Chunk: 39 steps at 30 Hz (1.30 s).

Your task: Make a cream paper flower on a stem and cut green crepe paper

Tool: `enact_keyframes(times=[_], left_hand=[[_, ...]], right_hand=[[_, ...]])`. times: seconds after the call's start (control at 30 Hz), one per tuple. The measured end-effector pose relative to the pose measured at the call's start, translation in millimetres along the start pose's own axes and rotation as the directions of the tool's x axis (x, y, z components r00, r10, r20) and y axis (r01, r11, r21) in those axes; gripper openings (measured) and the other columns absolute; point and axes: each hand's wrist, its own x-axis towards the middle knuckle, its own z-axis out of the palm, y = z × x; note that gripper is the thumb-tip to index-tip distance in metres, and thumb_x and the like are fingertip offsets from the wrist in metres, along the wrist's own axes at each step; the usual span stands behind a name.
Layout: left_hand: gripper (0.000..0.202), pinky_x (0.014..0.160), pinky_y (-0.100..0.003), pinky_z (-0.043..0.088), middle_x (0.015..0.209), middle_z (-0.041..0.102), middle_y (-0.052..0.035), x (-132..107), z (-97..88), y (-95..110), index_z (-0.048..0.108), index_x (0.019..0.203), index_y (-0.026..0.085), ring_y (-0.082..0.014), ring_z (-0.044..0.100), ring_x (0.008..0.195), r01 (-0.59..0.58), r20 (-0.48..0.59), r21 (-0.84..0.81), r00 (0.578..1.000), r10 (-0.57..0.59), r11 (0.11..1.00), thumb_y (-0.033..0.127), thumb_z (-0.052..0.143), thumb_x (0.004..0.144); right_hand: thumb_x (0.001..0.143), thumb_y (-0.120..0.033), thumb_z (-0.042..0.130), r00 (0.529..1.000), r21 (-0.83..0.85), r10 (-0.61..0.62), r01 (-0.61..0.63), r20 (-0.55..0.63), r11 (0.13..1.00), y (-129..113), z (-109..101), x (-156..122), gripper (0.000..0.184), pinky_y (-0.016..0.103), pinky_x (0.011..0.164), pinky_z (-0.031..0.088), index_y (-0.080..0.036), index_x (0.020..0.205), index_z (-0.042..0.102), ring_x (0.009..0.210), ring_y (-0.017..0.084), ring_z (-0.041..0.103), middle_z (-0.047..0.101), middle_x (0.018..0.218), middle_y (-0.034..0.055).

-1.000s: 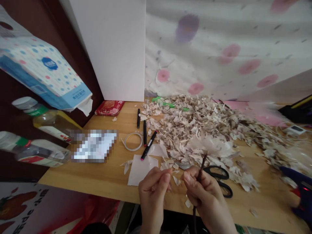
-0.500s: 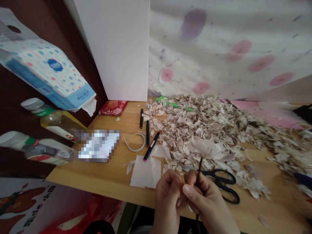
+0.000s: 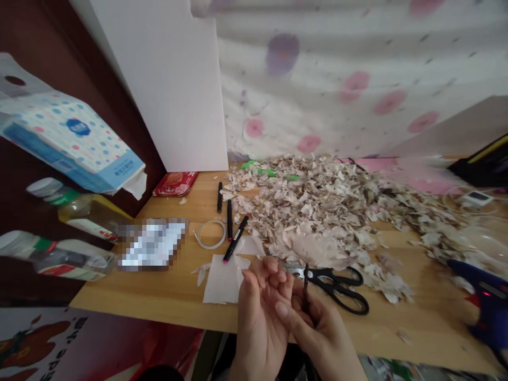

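My left hand [image 3: 262,317] is turned palm up at the table's front edge, its fingers loosely curled and apart, with nothing visible in it. Beside it, my right hand [image 3: 321,328] grips a thin dark brown stem [image 3: 305,283], the thumb reaching against the left palm. A pale, translucent petal flower [image 3: 321,251] tops the stem. Black-handled scissors [image 3: 337,286] lie just beyond my right hand, their blades partly hidden by the flower and fingers. Left of my left hand is a square of whitish paper [image 3: 222,280].
A heap of dry, pale petal-like flakes [image 3: 313,196] spreads across the table [image 3: 159,291]. Black markers [image 3: 236,238] and a coiled ring [image 3: 211,234] lie left of it. A blue glue gun [image 3: 488,301] rests at right. Bottles [image 3: 71,256] and a tissue pack [image 3: 79,132] are at left.
My left hand has opened from a pinch and turned palm up. My right hand still holds the stem. The view has swung right, bringing the glue gun further into sight.
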Motion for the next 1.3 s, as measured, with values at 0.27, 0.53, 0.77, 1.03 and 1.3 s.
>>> enact_keyframes(times=[0.27, 0.53, 0.77, 1.03, 1.3], left_hand=[[0.032, 0.079, -0.016, 0.059, 0.083, 0.068, -0.0008, -4.0, -11.7, -3.9, 0.077, 0.083, 0.018, -0.0101, 0.070, 0.079, -0.088, 0.077, 0.225, 0.994, 0.073, 0.970, 0.038, 0.091, 0.062], [0.025, 0.060, -0.014, 0.059, 0.074, 0.071, 0.0039, -4.1, -15.2, -12.2, 0.074, 0.062, 0.020, -0.0060, 0.067, 0.061, -0.068, -0.047, 0.243, 0.995, 0.082, 0.968, 0.022, 0.096, 0.052], [0.035, 0.062, -0.012, 0.059, 0.077, 0.081, -0.0030, -0.3, -17.4, -10.7, 0.081, 0.087, 0.026, -0.0121, 0.076, 0.068, -0.094, -0.104, 0.362, 0.985, 0.140, 0.927, 0.029, 0.095, 0.056], [0.027, 0.064, -0.017, 0.062, 0.071, 0.080, 0.0001, -10.9, -29.1, 0.8, 0.080, 0.086, 0.028, -0.0169, 0.077, 0.066, -0.254, 0.162, 0.651, 0.967, 0.196, 0.715, 0.019, 0.091, 0.062], [0.054, 0.071, -0.022, 0.062, 0.092, 0.081, -0.0013, -8.2, -29.4, 19.8, 0.075, 0.113, 0.035, -0.0191, 0.078, 0.078, -0.698, 0.684, 0.716, 0.703, 0.196, 0.006, -0.003, 0.069, 0.075]], right_hand=[[0.075, -0.051, 0.080, 0.981, -0.032, -0.094, 0.090, -0.169, 0.995, 3.5, -15.5, 0.0, 0.036, 0.020, 0.043, 0.027, -0.018, 0.074, 0.066, 0.045, 0.007, 0.025, 0.034, 0.053, -0.0089], [0.072, -0.051, 0.081, 0.987, -0.031, -0.108, 0.105, -0.120, 0.994, -0.7, -12.9, -5.3, 0.038, 0.020, 0.044, 0.023, -0.018, 0.071, 0.062, 0.050, 0.008, 0.027, 0.033, 0.056, -0.0084], [0.081, -0.056, 0.074, 0.999, 0.019, 0.023, -0.022, -0.043, 1.000, 2.4, -21.0, -9.7, 0.038, 0.019, 0.041, 0.019, -0.021, 0.093, 0.064, 0.051, 0.008, 0.024, 0.037, 0.064, -0.0069], [0.072, -0.054, 0.083, 1.000, 0.046, 0.001, -0.001, 0.018, 0.999, 7.4, -22.0, -2.6, 0.051, 0.018, 0.046, 0.027, -0.022, 0.108, 0.066, 0.053, 0.008, 0.032, 0.038, 0.061, -0.0078], [0.073, -0.049, 0.082, 0.974, 0.068, 0.109, -0.125, 0.196, 0.990, -2.7, -26.4, 3.4, 0.034, 0.024, 0.062, 0.044, -0.016, 0.072, 0.078, 0.063, 0.014, 0.056, 0.065, 0.064, 0.0027]])
